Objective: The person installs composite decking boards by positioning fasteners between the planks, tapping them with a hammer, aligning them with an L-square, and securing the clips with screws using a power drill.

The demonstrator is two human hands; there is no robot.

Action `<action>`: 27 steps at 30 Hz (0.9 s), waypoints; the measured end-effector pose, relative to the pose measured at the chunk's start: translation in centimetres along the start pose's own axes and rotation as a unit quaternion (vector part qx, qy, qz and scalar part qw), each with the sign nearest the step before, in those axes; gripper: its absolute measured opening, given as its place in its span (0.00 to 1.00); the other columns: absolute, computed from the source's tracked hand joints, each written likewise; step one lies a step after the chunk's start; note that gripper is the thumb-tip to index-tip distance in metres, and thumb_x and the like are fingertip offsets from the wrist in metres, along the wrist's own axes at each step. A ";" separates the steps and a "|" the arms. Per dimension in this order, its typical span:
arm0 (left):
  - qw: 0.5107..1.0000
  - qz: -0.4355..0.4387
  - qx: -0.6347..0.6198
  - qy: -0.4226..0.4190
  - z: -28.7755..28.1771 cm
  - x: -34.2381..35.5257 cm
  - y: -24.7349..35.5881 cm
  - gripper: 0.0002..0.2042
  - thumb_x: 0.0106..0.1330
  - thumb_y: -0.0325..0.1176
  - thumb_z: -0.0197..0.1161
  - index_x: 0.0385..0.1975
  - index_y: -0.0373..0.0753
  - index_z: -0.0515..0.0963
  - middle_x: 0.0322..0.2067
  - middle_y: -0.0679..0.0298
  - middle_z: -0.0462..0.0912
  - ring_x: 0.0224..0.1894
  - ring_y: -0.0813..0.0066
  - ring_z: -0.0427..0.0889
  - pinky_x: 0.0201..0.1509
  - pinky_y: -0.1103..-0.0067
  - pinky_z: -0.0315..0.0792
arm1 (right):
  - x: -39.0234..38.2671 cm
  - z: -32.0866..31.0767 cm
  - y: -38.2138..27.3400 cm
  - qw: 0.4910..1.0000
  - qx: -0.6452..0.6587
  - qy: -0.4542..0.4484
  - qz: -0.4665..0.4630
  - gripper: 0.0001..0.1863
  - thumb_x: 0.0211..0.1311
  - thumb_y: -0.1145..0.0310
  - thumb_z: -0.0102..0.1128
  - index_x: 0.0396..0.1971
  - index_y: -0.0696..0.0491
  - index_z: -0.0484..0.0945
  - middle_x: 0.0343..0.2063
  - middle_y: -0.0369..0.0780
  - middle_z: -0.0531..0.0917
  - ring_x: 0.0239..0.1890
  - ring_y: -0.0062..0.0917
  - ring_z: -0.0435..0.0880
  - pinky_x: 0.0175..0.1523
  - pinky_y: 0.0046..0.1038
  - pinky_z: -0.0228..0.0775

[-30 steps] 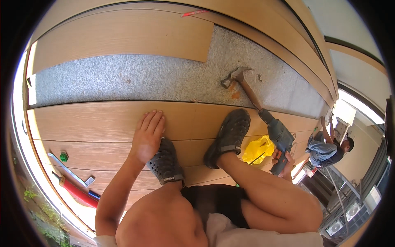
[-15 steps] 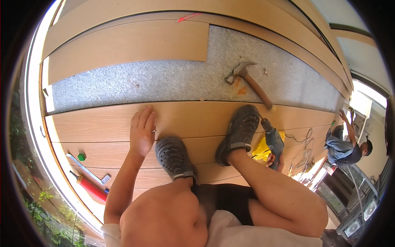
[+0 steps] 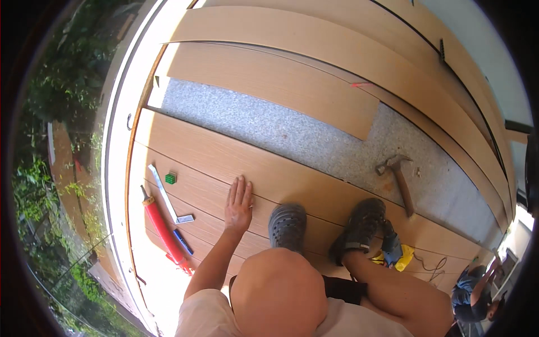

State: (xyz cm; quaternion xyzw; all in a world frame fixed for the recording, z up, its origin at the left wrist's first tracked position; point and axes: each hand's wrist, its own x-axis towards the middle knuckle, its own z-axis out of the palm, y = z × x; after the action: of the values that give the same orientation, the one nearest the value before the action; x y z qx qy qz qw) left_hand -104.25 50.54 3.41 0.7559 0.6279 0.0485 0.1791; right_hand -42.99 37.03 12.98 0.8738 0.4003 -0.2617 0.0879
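My left hand (image 3: 238, 208) lies flat on the tan wood-grain floor planks (image 3: 224, 151), fingers stretched out and holding nothing. A blue power drill (image 3: 392, 247) shows partly beside my right shoe (image 3: 362, 227), with a yellow bag or cloth (image 3: 405, 258) next to it. My right hand is hidden behind my bent leg, so its hold on the drill does not show. Ahead of the shoes, a claw hammer (image 3: 401, 182) rests with its head on the grey speckled floor and its handle end at the plank edge.
Left of my hand lie a metal angle square (image 3: 163, 188), a green block (image 3: 170, 177), a blue marker (image 3: 182, 241) and a red caulking gun (image 3: 165, 233). Loose planks (image 3: 269, 73) lie farther ahead, one with a red pencil-like stick (image 3: 361, 85). Another person (image 3: 474, 292) crouches far right, near a cable (image 3: 435, 268).
My view has swung left, so everything sits farther right. My left hand has slid nearer me on the planks. My right hand, earlier on the drill, has gone out of sight.
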 end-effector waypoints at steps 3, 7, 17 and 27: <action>0.999 -0.036 0.014 -0.037 -1.3 -1.7 -0.2 0.31 0.68 0.31 0.58 0.73 0.36 0.60 0.75 0.52 0.57 0.77 0.53 0.56 0.79 0.60 0.52 | 4.2 -0.9 -1.6 0.998 -0.036 0.003 -0.049 0.38 0.61 0.47 0.67 0.59 0.64 0.74 0.54 0.57 0.79 0.58 0.49 0.75 0.63 0.42 0.67; 0.993 -0.067 0.038 -0.086 -3.2 -3.6 0.0 0.33 0.68 0.33 0.59 0.73 0.37 0.59 0.75 0.54 0.57 0.77 0.57 0.56 0.79 0.62 0.51 | 9.5 -2.3 -5.2 0.990 -0.051 0.000 -0.133 0.40 0.60 0.45 0.68 0.60 0.64 0.73 0.56 0.58 0.78 0.61 0.51 0.74 0.67 0.44 0.65; 0.982 -0.185 0.028 0.001 -9.5 -9.2 0.3 0.19 0.70 0.36 0.60 0.59 0.37 0.75 0.59 0.55 0.79 0.63 0.54 0.74 0.68 0.62 0.66 | 17.0 -6.0 -25.0 0.934 -0.027 -0.113 -0.337 0.28 0.66 0.58 0.62 0.58 0.62 0.74 0.57 0.55 0.78 0.59 0.46 0.77 0.65 0.40 0.68; 0.962 -0.264 0.023 0.070 -15.2 -5.9 -5.4 0.17 0.67 0.30 0.61 0.56 0.37 0.76 0.55 0.53 0.81 0.59 0.51 0.77 0.64 0.61 0.69 | 17.8 -4.0 -26.4 0.923 -0.088 -0.033 -0.373 0.17 0.65 0.67 0.61 0.50 0.60 0.80 0.48 0.52 0.84 0.46 0.44 0.84 0.54 0.39 0.75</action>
State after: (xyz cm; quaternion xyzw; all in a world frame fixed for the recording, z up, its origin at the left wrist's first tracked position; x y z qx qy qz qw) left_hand -115.04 48.84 16.70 0.5619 0.8170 0.0376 0.1241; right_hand -51.43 67.63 8.50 0.6407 0.7157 -0.2681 0.0741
